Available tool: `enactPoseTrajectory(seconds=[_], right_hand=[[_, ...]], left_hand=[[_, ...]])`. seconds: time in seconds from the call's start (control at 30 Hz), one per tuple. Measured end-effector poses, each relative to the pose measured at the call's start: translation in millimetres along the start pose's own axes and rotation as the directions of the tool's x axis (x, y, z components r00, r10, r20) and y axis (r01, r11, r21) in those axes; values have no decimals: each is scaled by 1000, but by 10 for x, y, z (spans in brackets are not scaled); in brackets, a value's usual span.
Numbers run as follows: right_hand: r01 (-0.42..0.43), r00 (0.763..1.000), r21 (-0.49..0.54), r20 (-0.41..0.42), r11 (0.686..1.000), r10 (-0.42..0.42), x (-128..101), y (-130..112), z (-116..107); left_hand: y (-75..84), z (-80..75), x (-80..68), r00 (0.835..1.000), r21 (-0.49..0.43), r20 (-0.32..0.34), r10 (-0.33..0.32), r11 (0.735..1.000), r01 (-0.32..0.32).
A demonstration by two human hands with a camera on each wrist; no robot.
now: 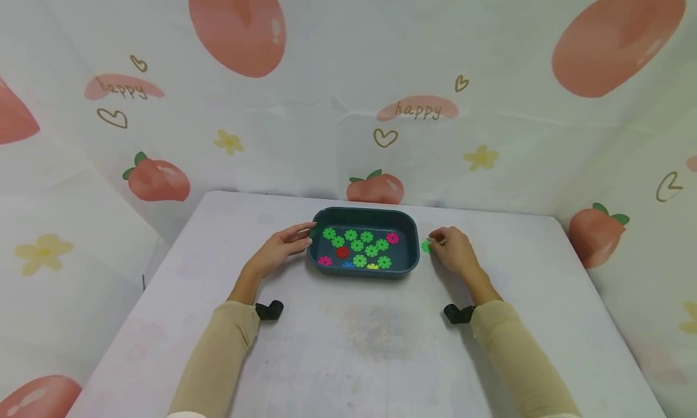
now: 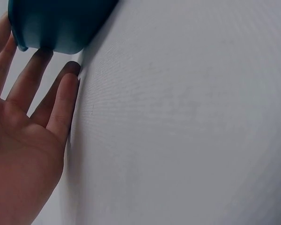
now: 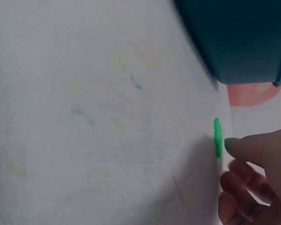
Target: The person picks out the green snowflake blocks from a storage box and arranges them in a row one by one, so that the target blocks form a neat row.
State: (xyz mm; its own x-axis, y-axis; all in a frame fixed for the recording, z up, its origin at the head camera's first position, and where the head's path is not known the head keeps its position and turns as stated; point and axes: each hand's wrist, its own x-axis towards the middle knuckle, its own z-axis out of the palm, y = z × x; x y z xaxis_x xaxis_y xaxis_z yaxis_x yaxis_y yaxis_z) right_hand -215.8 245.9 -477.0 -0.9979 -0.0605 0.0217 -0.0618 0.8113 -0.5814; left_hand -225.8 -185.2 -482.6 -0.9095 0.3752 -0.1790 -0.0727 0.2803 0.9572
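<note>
In the head view a dark teal tray (image 1: pixel 363 273) stands on the table. Inside it lie several green flower-shaped discs (image 1: pixel 356 245), a red disc (image 1: pixel 342 252) and two pink ones. My left hand (image 1: pixel 274 250) is at the tray's left end, fingers extended, fingertips right at its wall (image 2: pixel 51 28). My right hand (image 1: pixel 453 248) is just right of the tray, fingers loosely bent. Beside its thumb, a single green flower-shaped disc (image 3: pixel 218 138) lies flat on the table, with the thumb tip close over it.
Blue (image 1: pixel 348 265) and yellow (image 1: pixel 373 266) discs show partly behind the tray's near rim. The white table (image 1: pixel 376 369) extends toward the body, with a faint stain in front of the tray. A fruit-patterned cloth (image 1: pixel 327 146) hangs behind. Black wrist mounts (image 1: pixel 459 314) sit at both cuffs.
</note>
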Motion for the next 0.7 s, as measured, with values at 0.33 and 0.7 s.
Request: enactPoseTrajectory(seconds=[0.33, 0.7], right_hand=[[102, 985, -116, -127, 988, -116, -51, -132, -144], [88, 987, -352, -96, 932, -129, -30, -389, -285]], left_hand=[[2, -6, -10, 1000, 15, -4, -13, 1000, 13], [19, 15, -14, 1000, 10, -10, -16, 1000, 16]])
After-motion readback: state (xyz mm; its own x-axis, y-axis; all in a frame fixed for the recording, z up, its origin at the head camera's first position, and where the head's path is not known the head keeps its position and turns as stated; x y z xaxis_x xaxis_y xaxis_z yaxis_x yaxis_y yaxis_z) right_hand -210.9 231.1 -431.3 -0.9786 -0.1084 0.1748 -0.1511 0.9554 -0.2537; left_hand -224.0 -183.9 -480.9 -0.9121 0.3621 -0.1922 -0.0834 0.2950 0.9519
